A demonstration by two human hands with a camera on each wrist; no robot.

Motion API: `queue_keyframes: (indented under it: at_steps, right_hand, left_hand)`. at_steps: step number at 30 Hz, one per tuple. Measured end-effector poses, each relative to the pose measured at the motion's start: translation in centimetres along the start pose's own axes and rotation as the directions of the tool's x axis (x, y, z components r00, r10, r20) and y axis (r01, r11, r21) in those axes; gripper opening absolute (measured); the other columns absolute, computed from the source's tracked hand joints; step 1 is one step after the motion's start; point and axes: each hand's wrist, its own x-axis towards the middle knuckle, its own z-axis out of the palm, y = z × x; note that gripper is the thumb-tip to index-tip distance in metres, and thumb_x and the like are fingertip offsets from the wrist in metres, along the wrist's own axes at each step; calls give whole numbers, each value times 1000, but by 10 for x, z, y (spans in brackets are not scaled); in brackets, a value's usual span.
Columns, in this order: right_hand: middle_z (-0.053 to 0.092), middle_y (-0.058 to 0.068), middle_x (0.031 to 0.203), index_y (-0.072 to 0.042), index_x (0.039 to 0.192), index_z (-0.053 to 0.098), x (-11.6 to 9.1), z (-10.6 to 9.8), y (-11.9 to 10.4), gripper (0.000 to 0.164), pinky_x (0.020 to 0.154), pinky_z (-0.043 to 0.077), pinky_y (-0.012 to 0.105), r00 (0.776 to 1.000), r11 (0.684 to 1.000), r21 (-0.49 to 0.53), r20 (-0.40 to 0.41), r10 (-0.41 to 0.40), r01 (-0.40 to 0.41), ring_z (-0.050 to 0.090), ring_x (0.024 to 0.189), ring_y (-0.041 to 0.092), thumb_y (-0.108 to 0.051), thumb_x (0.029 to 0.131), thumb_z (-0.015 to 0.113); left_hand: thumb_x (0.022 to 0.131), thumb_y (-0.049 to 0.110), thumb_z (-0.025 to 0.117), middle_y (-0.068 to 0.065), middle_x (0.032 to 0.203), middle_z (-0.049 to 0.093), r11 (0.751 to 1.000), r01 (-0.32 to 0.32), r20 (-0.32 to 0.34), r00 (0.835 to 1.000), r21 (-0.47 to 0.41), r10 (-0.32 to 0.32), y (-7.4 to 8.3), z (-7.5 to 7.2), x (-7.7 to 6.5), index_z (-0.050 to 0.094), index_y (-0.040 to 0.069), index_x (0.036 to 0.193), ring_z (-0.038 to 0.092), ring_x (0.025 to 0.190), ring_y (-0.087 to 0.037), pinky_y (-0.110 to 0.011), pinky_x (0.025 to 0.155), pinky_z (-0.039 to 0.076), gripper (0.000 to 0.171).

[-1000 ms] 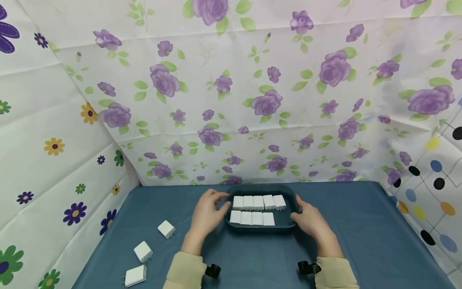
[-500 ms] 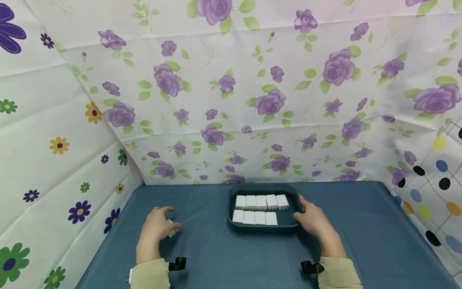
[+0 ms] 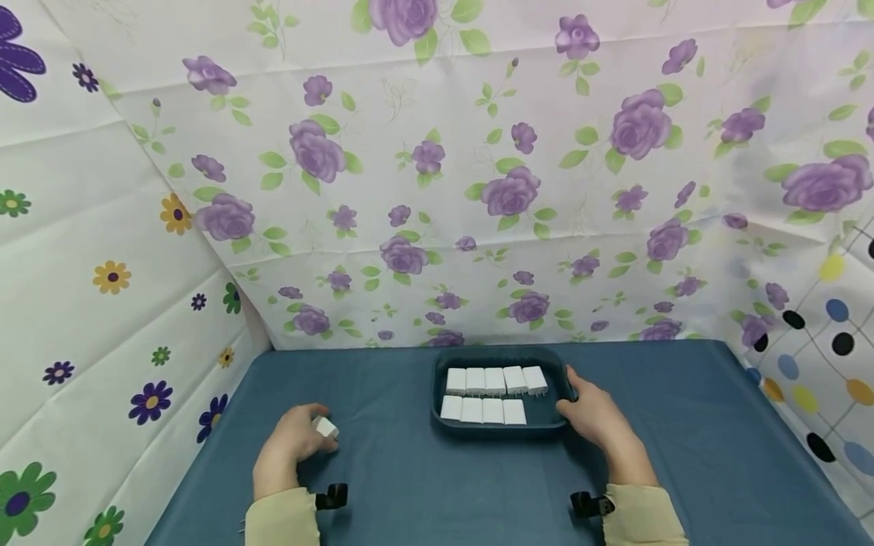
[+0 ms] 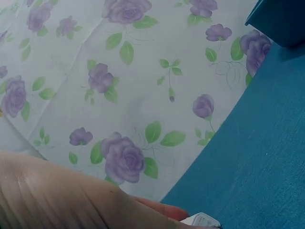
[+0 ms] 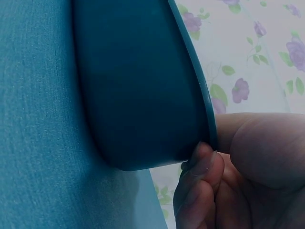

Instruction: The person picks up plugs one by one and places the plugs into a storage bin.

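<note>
My left hand [image 3: 290, 444] pinches a white plug-in charger [image 3: 327, 428] at the left of the table. In the left wrist view only one end of that charger [image 4: 202, 220] peeks out past the fingers. The dark blue tray [image 3: 498, 433] lies at the back middle, bearing white chargers [image 3: 493, 380] in two rows, several in each. A bare spot shows at the tray's front right corner. At the tray's right end, my right hand [image 3: 595, 411] grips the rim; in the right wrist view its thumb and fingers [image 5: 195, 191] are on either side of the tray wall [image 5: 138, 86].
Metal prongs [image 3: 241, 525] poke out beside the left sleeve [image 3: 281, 519], which hides the rest of that charger. A blue cloth [image 3: 437, 493] covers the table. Flower-patterned sheets [image 3: 437, 205] stand behind and at the left, a dotted one [image 3: 819, 364] at the right.
My left hand has left the tray's left end, moved left to the rearmost loose charger and now holds it. The right hand stays on the tray's rim.
</note>
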Motion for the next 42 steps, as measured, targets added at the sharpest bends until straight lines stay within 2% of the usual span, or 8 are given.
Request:
queue_keyframes:
  at_steps: [8, 16, 24, 32, 42]
  right_hand:
    - [24, 35, 153, -11, 160, 8, 1, 0, -1, 77, 50, 38, 36, 1000, 1000, -11, 9, 6, -6, 27, 43, 13, -21, 96, 49]
    - [26, 35, 152, -12, 161, 8, 0, 3, -2, 77, 47, 38, 35, 1000, 1000, -1, 19, 6, -6, 28, 41, 13, -21, 96, 50]
    - [25, 35, 152, -12, 161, 8, -2, 2, -2, 77, 48, 38, 35, 1000, 1000, -2, 14, 1, -1, 28, 42, 13, -20, 96, 49]
    - [24, 35, 153, -11, 161, 8, -5, -1, -1, 76, 48, 37, 36, 1000, 1000, 2, 10, -5, 5, 26, 43, 13, -20, 97, 50]
    - [23, 34, 153, -12, 161, 8, -1, 0, 0, 77, 49, 37, 36, 1000, 1000, 6, 12, 1, -2, 27, 43, 14, -21, 96, 48]
  left_hand:
    - [75, -6, 75, -30, 128, 55, 1000, -21, -17, 1000, -11, 21, -2, -1, 0, 64, 1, 127, 54, 102, -36, -57, 86, 47, 54]
    - [75, -8, 73, -29, 127, 56, 999, -31, 6, 999, 16, 31, -4, -1, -4, 65, 3, 126, 54, 98, -34, -54, 84, 48, 53]
    - [77, -4, 74, -27, 126, 58, 998, -54, 24, 998, 32, 53, -3, -3, -5, 65, 3, 126, 56, 96, -32, -52, 83, 48, 51]
    - [82, 1, 73, -27, 131, 55, 996, -87, 11, 996, 21, 87, -3, -7, -6, 64, 4, 129, 54, 106, -35, -58, 88, 47, 48]
    - [88, 7, 72, -25, 130, 57, 991, -130, -15, 991, -8, 130, 1, -10, -7, 64, 5, 130, 57, 104, -33, -54, 84, 49, 43]
